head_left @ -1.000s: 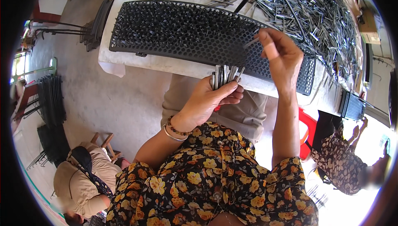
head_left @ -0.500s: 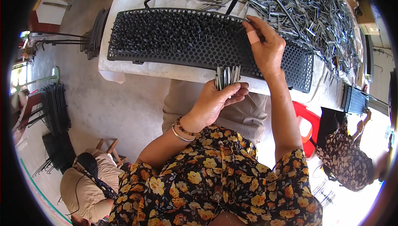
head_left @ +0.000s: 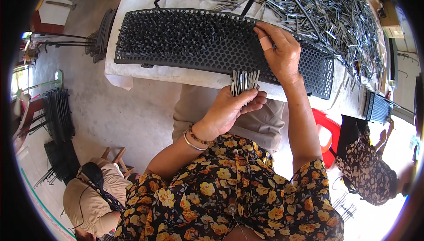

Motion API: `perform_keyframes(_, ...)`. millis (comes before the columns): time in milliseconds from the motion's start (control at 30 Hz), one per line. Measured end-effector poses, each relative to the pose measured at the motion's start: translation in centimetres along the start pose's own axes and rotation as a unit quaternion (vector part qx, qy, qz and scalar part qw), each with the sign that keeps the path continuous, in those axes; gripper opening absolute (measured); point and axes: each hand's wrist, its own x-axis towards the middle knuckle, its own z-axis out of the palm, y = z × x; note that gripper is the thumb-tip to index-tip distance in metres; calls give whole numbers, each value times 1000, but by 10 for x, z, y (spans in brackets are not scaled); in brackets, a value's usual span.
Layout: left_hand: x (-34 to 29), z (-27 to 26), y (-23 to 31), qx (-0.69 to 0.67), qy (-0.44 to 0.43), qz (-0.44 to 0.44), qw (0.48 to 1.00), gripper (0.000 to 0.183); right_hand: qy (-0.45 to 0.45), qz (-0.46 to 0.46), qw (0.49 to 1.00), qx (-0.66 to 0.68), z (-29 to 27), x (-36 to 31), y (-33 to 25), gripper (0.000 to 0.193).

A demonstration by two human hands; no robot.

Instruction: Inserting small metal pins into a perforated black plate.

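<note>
My left hand is closed around a bundle of thin grey metal pins, their tips sticking up above my fingers near the table's front edge. My right hand rests on a long black perforated grid, fingers bent down onto its holes at the right of the filled part. The left stretch of the grid bristles with pins standing in it; the right end shows bare holes. I cannot tell whether my right fingers pinch a pin.
A large heap of loose metal pins covers the white table behind the grid. A red stool is at my right. One person sits lower left, another at right. Black racks stand on the floor.
My right hand has moved left along the grid, from its right end toward the middle. My left hand keeps the pin bundle in about the same place.
</note>
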Motion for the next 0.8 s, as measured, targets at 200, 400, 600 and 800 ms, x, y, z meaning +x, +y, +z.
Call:
perform_keyframes(200,0,3,1,3,13,-14,1000,23,-51,-13,998,-19,-1,-1,-2,14)
perform_keyframes(400,-2,5,3,-6,19,28,999,24,-216,264,926,161,-39,-5,-30,18)
perform_keyframes(600,-2,8,7,-17,33,31,999,25,-230,380,857,260,-52,-16,-29,20)
perform_keyframes(800,-1,14,0,-15,12,26,999,26,-30,341,912,224,-43,2,-21,15)
